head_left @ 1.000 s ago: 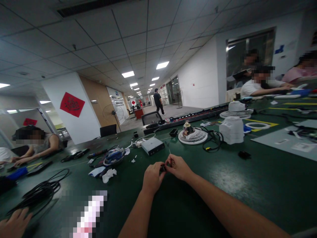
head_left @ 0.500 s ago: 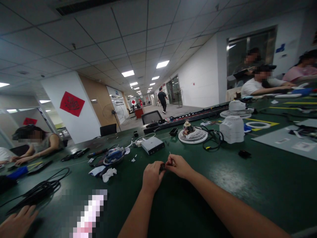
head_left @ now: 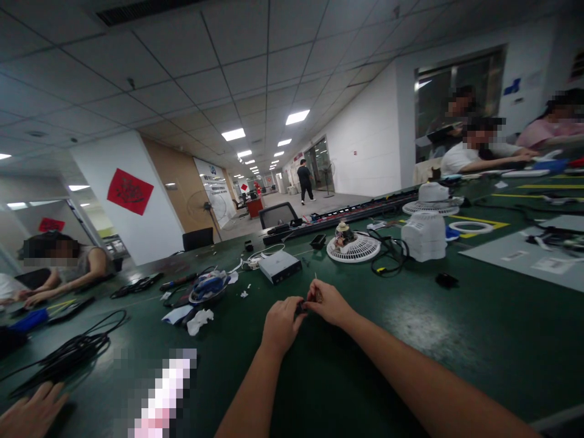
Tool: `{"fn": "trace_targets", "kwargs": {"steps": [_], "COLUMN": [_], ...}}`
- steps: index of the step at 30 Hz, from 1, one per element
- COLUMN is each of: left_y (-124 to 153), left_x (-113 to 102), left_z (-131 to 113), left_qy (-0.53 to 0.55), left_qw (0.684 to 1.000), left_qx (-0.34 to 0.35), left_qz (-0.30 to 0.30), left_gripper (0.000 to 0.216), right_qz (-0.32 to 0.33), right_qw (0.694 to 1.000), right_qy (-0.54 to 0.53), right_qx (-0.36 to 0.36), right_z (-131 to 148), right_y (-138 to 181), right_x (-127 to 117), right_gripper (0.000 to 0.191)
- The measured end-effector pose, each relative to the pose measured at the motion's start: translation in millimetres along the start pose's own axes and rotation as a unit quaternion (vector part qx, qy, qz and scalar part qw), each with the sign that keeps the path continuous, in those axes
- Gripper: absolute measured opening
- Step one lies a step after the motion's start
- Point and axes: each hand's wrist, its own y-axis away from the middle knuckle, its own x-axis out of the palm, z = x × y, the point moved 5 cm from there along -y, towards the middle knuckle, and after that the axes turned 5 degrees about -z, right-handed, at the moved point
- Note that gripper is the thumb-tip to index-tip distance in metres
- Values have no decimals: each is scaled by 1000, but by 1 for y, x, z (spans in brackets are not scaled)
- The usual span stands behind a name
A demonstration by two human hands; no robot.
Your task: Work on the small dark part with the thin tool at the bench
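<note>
My left hand (head_left: 279, 322) is closed, its thumb and fingers pinching a small dark part (head_left: 300, 306) above the green table. Fingertips of my right hand (head_left: 335, 304) meet it from the other side. In that right hand sits a small screwdriver (head_left: 318, 295) with a brownish handle, its thin shaft pointing up and away from the part. The fingers cover much of both things. Just beyond the hands lies a grey metal box like a disc drive (head_left: 279, 267).
A white fan grille with a motor (head_left: 353, 244) and a white plastic housing (head_left: 424, 237) stand to the right. Left are crumpled white paper (head_left: 199, 321), a bowl of blue stuff (head_left: 208, 286) and coiled black cable (head_left: 75, 347). Another person's hand (head_left: 39, 409) rests at lower left.
The view has shifted slightly. Both hands stay together at the dark part, with the right hand and screwdriver tilted a little differently. A person in the background has walked farther off.
</note>
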Motion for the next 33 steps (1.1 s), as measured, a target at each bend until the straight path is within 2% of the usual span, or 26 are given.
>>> {"fn": "trace_targets", "kwargs": {"steps": [6,10,15,18,24,30,33], "left_y": [0,-1,-2,-1,-1,-3,-3], "left_x": [-2,-5,-8,-11,-14,-13,-15], "left_z": [-2,-1,6,11,8,4,4], "left_qy": [22,28,11,14,13,11,20], "left_qw": [1000,998,994,990,991,994,993], "left_qx": [-4,-41,-86,-111,-93,-78,-83], "left_qz": [-2,-30,-66,-87,-98,-79,-82], "left_gripper": [27,25,23,21,21,20,18], "right_qz": [7,-24,-58,-49,-1,-13,1], "right_qw": [998,998,978,973,970,973,966], "right_qy": [-48,-57,-200,-220,-234,-220,-248], "right_qx": [38,23,22,41,65,70,72], "right_z": [-8,0,11,12,9,9,9], "right_y": [-1,-1,-4,-3,0,0,1], "right_x": [5,0,-7,-6,2,2,3], "right_gripper": [32,23,58,67,64,64,62]}}
